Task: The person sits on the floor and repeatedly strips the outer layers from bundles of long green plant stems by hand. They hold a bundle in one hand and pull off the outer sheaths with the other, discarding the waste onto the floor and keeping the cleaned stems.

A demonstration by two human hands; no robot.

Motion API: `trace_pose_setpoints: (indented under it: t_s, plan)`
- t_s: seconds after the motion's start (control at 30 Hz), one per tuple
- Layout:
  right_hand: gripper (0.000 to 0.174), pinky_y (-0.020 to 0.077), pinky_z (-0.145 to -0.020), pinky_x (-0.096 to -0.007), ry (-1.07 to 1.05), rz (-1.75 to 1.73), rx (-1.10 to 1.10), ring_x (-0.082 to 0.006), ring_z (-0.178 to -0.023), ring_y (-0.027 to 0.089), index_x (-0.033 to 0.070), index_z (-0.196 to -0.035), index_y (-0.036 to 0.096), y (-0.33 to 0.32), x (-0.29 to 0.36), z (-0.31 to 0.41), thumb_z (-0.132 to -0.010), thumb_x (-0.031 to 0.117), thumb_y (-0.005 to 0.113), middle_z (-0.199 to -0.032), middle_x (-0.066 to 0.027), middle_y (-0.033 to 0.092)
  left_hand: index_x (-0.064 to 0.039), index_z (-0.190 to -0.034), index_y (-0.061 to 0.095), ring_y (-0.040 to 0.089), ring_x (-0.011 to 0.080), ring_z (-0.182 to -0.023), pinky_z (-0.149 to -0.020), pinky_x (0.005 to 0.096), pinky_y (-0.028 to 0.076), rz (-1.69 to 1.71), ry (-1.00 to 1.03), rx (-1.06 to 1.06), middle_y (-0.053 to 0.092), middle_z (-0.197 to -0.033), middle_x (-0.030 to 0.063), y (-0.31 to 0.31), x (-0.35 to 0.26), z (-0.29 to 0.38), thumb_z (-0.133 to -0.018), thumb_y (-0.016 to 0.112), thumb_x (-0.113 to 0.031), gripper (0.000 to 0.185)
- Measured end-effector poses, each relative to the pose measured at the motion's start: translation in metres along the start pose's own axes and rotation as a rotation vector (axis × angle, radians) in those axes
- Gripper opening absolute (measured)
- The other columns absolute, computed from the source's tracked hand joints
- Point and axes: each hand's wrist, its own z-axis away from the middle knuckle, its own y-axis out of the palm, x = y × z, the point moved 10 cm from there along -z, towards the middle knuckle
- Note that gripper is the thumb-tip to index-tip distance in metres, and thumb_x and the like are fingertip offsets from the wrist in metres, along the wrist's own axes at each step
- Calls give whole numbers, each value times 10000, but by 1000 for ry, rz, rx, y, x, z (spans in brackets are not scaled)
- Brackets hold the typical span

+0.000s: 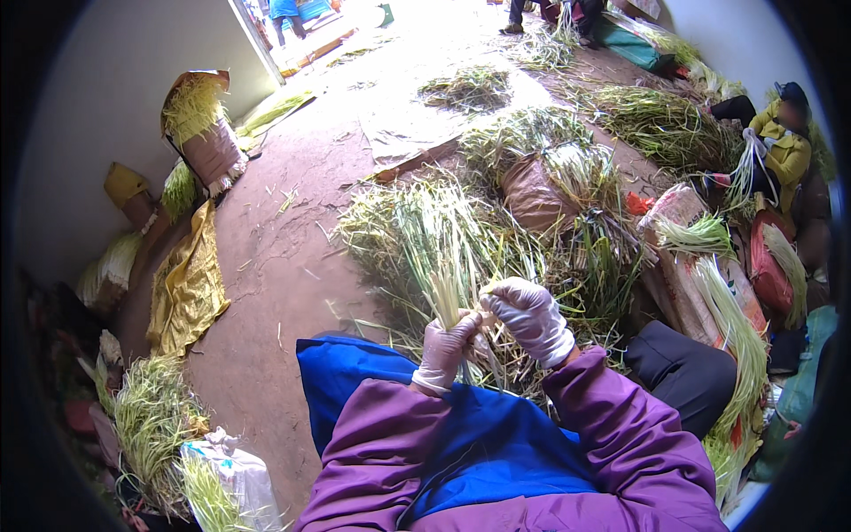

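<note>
My left hand [450,347], in a thin whitish glove, is closed around a small bunch of pale leafy stalks [444,296]. The white ends of the bunch point up and away from me. Just to the right, my gloved right hand [528,318] has its fingers curled, with thumb and forefinger pinched on what looks like a thin pale leaf [488,315] beside the bunch. Beyond both hands spreads a heap of long green-and-white stalks [442,233] mixed with dry leaves. A blue apron [505,452] covers my lap beneath the hands.
A brown wrapped bundle [537,193] rests behind the heap. At right are trimmed pale stalks [731,319] on sacks and a seated person [784,146]. On the left, a yellow woven sack [189,279] and a wrapped bundle [209,149] stand by the wall. A dark-trousered knee [685,372] is close by.
</note>
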Motion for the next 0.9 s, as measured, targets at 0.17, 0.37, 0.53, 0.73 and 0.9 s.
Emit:
trace_pose_setpoints:
  t_s: [0.17, 0.37, 0.53, 0.73, 0.9]
  plan:
    - [86, 505, -793, -259, 316, -504, 125, -111, -850, 630, -2, -968, 672, 19, -17, 17, -913, 62, 653, -883, -45, 687, 5, -928, 679, 547, 87, -493, -415, 215, 412, 114, 10, -92, 602, -654, 15, -15, 8, -7, -884, 650, -140, 155]
    - [252, 527, -675, -264, 734, -282, 756, -117, -753, 638, 15, -989, 680, 38, -16, 90, -913, 255, 675, -843, -56, 685, 49, -1010, 666, 567, 74, -562, -413, 180, 402, 361, 20, -180, 676, -806, 85, -56, -10, -22, -932, 573, -139, 223]
    - [417, 524, -640, -294, 873, 60, 641, -150, -721, 629, 4, -1031, 661, 34, -72, 123, -919, 405, 629, -836, -67, 670, 63, -1133, 610, 524, 44, -611, -433, 151, 385, 550, -29, -135, 637, -854, 57, -64, -10, -22, -948, 553, -151, 289]
    - [572, 548, -662, -255, 763, -395, 285, -154, -889, 661, 19, -1352, 434, 27, -100, 83, -910, 289, 677, -1115, -70, 636, 49, -1150, 602, 535, 49, -622, -426, 161, 387, 466, -89, -176, 673, -910, 77, -56, -7, -7, -949, 548, -161, 296]
    - [382, 512, -770, -330, 542, -801, -37, -189, -904, 657, 53, -1201, 567, 12, -84, 26, -956, 346, 565, -1062, -62, 662, 28, -1044, 680, 510, 79, -440, -376, 195, 391, 194, -194, -21, 704, -771, 124, -28, -3, 9, -951, 582, -213, 276]
